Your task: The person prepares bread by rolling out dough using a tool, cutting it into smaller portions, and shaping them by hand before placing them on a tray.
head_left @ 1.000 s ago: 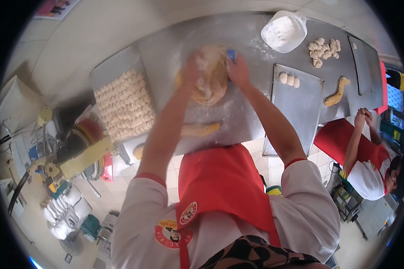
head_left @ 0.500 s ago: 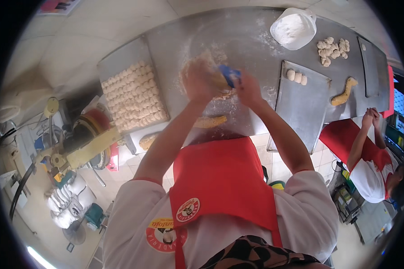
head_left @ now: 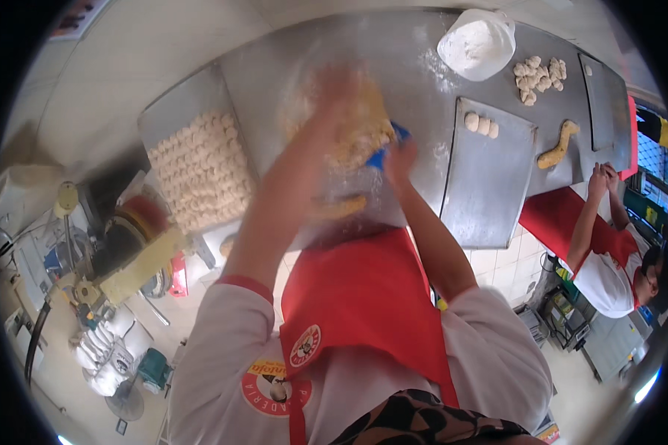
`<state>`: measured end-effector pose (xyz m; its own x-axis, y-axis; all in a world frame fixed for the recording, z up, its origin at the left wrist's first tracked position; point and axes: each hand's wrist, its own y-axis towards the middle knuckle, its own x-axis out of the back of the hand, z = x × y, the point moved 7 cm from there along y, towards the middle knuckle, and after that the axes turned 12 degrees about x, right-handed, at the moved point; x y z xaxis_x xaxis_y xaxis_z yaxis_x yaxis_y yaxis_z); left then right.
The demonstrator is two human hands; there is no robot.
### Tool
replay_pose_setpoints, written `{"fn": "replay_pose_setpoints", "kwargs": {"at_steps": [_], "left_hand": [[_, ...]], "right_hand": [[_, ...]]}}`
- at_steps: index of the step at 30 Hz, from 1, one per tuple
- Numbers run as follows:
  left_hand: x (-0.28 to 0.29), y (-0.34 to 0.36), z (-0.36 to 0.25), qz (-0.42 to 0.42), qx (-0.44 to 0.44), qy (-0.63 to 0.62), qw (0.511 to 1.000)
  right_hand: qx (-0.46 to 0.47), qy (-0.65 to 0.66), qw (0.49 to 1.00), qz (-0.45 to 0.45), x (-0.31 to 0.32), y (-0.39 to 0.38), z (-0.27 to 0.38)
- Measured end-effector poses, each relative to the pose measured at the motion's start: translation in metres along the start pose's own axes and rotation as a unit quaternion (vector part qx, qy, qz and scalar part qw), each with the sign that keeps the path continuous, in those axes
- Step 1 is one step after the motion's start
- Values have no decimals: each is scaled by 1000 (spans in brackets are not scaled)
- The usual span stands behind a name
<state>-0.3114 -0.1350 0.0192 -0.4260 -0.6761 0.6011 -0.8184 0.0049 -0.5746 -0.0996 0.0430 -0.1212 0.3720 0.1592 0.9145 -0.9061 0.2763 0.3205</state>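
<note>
A yellowish, crumbly mass of dough lies on the floured metal worktable. My right hand grips a blue dough scraper, its edge against the near right side of the dough. Over the far left part of the mass is my left hand, smeared by motion, so its fingers cannot be made out. A strip of yellow dough rests near the front edge, partly behind my left forearm.
To the left, a tray bears rows of small dough balls. On the right are a tray with a few dough pieces, a white flour tub, a dough pile and a curved dough strip. A co-worker stands at far right.
My left hand has moved farther away across the dough. The right hand and scraper have come lower, toward me, and more of the dough shows. The whole view has shifted slightly.
</note>
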Motion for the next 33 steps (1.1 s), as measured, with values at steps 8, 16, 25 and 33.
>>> {"fn": "replay_pose_setpoints", "kwargs": {"at_steps": [8,16,25,33], "left_hand": [[73,-39,108,-5,-59,-176,983],[34,-57,123,-319,14,202,926],[73,-19,116,-198,22,8,980],[85,-29,198,101,-8,-451,887]], "right_hand": [[178,264,938,135,94,72,256],[31,293,936,193,84,110,99],[160,256,906,297,-54,243,159],[444,352,806,170,90,126,255]]}}
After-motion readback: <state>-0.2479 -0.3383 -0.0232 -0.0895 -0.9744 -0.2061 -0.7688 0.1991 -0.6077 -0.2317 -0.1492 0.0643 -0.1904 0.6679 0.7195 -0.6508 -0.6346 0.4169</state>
